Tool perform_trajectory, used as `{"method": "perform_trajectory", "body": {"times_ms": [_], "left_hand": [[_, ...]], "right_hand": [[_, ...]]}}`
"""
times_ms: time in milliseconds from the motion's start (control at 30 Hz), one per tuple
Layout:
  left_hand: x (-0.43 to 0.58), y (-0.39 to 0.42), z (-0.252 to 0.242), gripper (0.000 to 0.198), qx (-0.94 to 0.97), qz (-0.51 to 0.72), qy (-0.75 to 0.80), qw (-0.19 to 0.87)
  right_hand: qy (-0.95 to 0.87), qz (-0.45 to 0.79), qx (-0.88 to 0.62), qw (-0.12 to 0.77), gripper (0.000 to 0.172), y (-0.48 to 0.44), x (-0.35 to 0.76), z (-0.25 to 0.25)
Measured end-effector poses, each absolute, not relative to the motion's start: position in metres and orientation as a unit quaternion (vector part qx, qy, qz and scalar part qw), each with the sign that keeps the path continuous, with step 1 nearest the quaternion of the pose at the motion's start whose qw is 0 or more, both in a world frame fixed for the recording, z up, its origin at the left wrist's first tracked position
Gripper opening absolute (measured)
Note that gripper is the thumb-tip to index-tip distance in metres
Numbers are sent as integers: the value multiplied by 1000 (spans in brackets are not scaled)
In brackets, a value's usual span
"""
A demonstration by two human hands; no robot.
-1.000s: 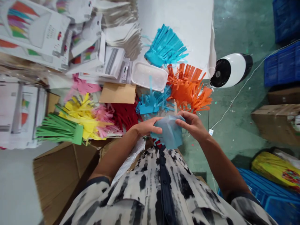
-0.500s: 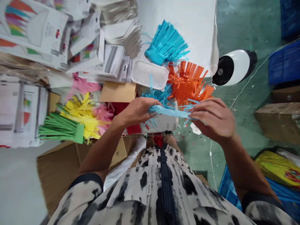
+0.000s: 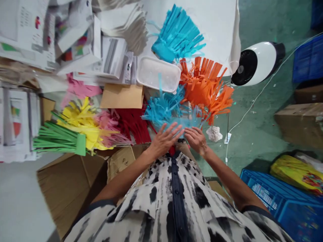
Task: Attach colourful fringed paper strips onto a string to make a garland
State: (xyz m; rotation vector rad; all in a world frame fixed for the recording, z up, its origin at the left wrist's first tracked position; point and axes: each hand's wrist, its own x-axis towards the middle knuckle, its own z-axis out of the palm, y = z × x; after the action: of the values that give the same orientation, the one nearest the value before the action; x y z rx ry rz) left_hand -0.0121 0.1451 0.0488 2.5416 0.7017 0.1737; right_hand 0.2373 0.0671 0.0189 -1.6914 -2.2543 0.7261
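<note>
A light blue strip of fringed tissue paper (image 3: 185, 122) lies at the near edge of the table. My left hand (image 3: 166, 138) rests palm down at the strip's near edge, fingers spread. Beside it my right hand (image 3: 196, 138) touches the same strip, its fingers stretched out flat. Just beyond are a brighter blue fringed bunch (image 3: 161, 106) and an orange fringed bunch (image 3: 202, 87). Dark red fringe (image 3: 133, 124) lies left of my left hand. What is under my palms is hidden.
Pink (image 3: 108, 124), yellow (image 3: 80, 121) and green fringe (image 3: 58, 137) lie leftward. A white plastic tub (image 3: 158, 74) stands behind, with a turquoise bunch (image 3: 179, 35) farther back. Printed packages (image 3: 80, 50) fill the back left. A white fan (image 3: 262, 64) stands at right; cardboard boxes (image 3: 73, 181) sit below.
Both hands have come down toward me and closer together. The light blue strip, held stretched between them before, now lies on the table under flattened fingers.
</note>
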Motion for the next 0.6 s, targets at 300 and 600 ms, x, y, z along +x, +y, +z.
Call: {"method": "perform_trajectory", "body": {"times_ms": [300,600], "left_hand": [[-2,147,-11,37,922,54,244,296],[-4,153,16,21,855,66,378,350]], "right_hand": [[-761,269,-586,66,38,59,242,19],[-714,275,-642,40,24,85,238,31]]}}
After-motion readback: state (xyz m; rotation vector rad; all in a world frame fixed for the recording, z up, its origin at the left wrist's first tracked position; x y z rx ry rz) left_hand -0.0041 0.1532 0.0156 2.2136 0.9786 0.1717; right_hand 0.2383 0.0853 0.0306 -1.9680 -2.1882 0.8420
